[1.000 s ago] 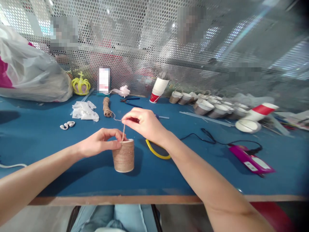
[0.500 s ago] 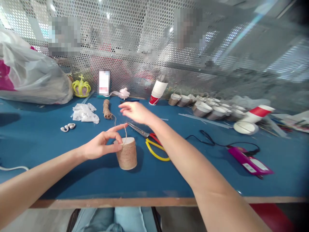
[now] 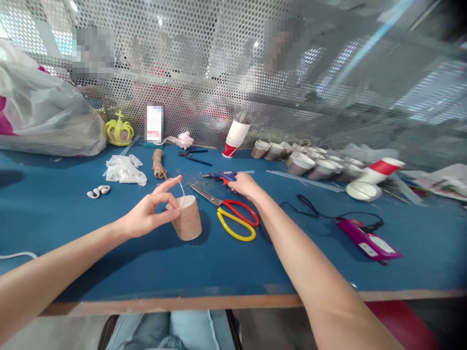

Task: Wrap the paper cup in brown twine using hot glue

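Observation:
My left hand [image 3: 155,209] pinches the rim of a small paper cup [image 3: 188,223] whose side is wrapped in twine. A loose strand of twine [image 3: 182,187] rises from the cup's rim and passes over my raised index finger. Behind it lies a bundle of twine [image 3: 158,164]. My right hand [image 3: 245,185] is closed around the handle of a blue glue gun [image 3: 222,175], its nozzle pointing left. Between my arms, large scissors [image 3: 237,218] with red and yellow handles lie with their blades toward the cup.
Pliers [image 3: 195,156] lie behind the glue gun. Stacked paper cups [image 3: 235,136] and several wrapped cups [image 3: 301,164] line the back. At right are glue sticks [image 3: 308,181] and a purple power strip [image 3: 368,241] with a black cord. A plastic bag [image 3: 54,112] fills the left back.
My right hand has moved right from beyond the cup and taken hold of the glue gun. The pliers now show. My left hand keeps its pinch on the cup.

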`<action>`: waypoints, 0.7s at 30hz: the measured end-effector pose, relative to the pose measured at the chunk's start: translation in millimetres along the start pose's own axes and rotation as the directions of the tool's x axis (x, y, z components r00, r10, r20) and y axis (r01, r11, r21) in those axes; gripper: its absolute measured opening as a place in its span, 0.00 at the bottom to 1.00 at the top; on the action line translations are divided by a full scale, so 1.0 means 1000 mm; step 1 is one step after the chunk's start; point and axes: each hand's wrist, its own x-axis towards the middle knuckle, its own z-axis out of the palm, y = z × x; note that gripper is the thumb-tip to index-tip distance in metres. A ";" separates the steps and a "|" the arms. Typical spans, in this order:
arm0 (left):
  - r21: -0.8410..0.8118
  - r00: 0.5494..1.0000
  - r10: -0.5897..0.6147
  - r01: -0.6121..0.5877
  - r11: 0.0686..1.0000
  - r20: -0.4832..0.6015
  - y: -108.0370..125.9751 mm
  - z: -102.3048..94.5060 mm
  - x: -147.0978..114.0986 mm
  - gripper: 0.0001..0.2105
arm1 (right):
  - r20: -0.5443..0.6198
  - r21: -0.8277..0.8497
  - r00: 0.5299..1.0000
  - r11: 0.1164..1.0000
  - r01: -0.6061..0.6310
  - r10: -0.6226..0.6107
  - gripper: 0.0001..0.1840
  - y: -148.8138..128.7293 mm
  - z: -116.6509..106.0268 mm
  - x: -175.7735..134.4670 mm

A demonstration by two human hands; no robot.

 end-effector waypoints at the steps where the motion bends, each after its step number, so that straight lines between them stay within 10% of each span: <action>1: 0.006 1.000 0.002 -0.002 1.000 0.000 0.000 0.000 0.000 0.09 | 0.008 0.079 1.000 0.997 -0.013 0.012 0.14 -0.001 -0.003 -0.005; 10: -0.046 1.000 -0.002 0.001 0.999 -0.008 -0.006 -0.001 0.001 0.07 | 0.124 0.681 0.939 0.715 0.155 -0.322 0.08 -0.012 -0.031 -0.099; 21: -0.036 0.994 0.044 -0.048 0.998 -0.101 -0.010 0.003 0.002 0.07 | -0.038 0.564 0.887 0.723 0.400 -0.461 0.15 -0.014 -0.003 -0.144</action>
